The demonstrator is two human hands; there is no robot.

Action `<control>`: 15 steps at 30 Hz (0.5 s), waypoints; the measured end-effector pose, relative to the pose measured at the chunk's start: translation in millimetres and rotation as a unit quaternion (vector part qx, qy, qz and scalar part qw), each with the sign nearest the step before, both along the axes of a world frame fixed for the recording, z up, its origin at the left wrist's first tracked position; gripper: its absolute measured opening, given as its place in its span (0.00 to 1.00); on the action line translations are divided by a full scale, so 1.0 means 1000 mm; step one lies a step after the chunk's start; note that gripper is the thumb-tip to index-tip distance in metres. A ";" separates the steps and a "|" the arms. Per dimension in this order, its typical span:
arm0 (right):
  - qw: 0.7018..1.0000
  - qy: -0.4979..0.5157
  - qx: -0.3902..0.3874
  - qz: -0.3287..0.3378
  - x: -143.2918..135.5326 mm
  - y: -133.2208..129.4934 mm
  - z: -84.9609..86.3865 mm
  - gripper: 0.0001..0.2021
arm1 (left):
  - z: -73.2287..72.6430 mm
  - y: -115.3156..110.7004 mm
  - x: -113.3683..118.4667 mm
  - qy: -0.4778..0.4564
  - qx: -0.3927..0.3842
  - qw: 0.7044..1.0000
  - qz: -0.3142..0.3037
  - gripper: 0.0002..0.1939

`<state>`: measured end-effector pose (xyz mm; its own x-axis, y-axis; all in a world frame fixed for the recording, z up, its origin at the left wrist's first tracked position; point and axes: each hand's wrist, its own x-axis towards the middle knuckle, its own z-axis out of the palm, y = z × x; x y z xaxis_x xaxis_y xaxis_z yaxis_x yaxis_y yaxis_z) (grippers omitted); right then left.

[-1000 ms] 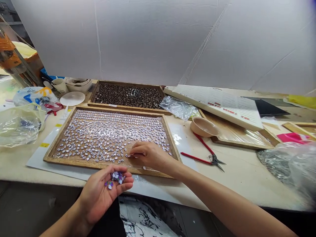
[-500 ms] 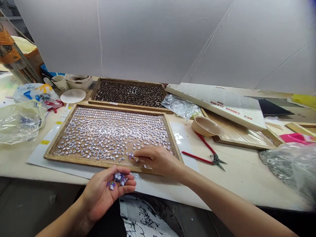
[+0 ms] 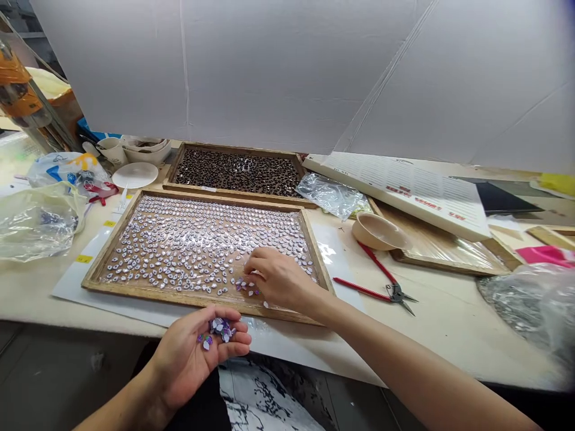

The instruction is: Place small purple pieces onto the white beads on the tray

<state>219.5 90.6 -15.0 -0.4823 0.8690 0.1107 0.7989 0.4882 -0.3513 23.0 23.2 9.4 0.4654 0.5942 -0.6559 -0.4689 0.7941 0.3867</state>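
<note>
Small pieces [image 3: 227, 336] are cupped in the open left hand [image 3: 186, 353]. Beside loose pieces [image 3: 250, 285] on the framed tray [image 3: 157, 295], the right hand [image 3: 281, 278] is held, its grip partly hidden; whether anything is pinched cannot be told. Pliers [image 3: 395, 293] and a bowl [image 3: 371, 238] are seen to the right.

The cream counter [image 3: 440, 341] is carrying a white sheet [image 3: 291, 347] under the near wooden frame [image 3: 148, 291]. Around that frame, a second wooden frame [image 3: 233, 193] of dark beads is lying at 12 o'clock, a white plate [image 3: 135, 175] is resting between 10 and 11, and a yellowish plastic bag [image 3: 38, 230] is slumping near 9. Toward 3 o'clock, a beige bowl [image 3: 376, 232] is sitting by red-handled pliers [image 3: 394, 293], which are lying open, while a clear plastic bag [image 3: 534, 299] is spreading farther out.
</note>
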 end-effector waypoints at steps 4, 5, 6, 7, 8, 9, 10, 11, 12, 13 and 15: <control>0.999 -0.028 0.015 -0.002 -0.008 0.011 -0.001 0.07 | 0.000 -0.001 0.000 -0.004 0.001 1.000 0.001 0.13; 0.999 -0.033 0.016 0.009 -0.008 0.013 -0.002 0.08 | 0.000 -0.001 0.000 -0.005 0.002 1.000 -0.001 0.13; 0.999 -0.035 0.016 0.022 -0.008 0.014 -0.003 0.08 | 0.000 -0.001 0.000 -0.006 0.002 1.000 -0.002 0.13; 0.999 -0.034 0.014 0.036 -0.008 0.014 -0.003 0.09 | 0.000 -0.001 0.000 -0.006 0.003 1.000 -0.002 0.13; 0.998 -0.031 0.012 0.048 -0.006 0.013 -0.004 0.09 | 0.000 -0.002 -0.001 -0.006 0.003 1.000 -0.003 0.13; 0.998 -0.027 0.012 0.054 -0.004 0.011 -0.005 0.10 | 0.000 -0.002 -0.002 -0.006 0.004 1.000 -0.003 0.13; 0.998 -0.023 0.013 0.054 -0.002 0.009 -0.005 0.10 | 0.000 -0.002 -0.002 -0.007 0.005 1.000 -0.003 0.12; 0.998 -0.020 0.015 0.051 0.000 0.007 -0.006 0.10 | 0.000 -0.002 -0.002 -0.009 0.007 1.000 -0.004 0.12; 0.999 -0.016 0.017 0.049 0.001 0.005 -0.006 0.10 | -0.001 -0.002 -0.003 -0.011 0.010 1.000 -0.006 0.12; 0.998 -0.013 0.017 0.051 0.001 0.003 -0.006 0.10 | -0.001 -0.002 -0.003 -0.014 0.012 1.000 -0.009 0.12; 0.998 -0.008 0.014 0.061 0.001 0.001 -0.006 0.09 | -0.003 -0.002 -0.002 -0.019 0.013 1.000 -0.015 0.12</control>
<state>220.0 91.6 -21.3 -0.5869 0.7999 0.1255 0.7381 0.5923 -0.3231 20.9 21.2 6.7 0.5069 0.5964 -0.6223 -0.4598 0.7978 0.3900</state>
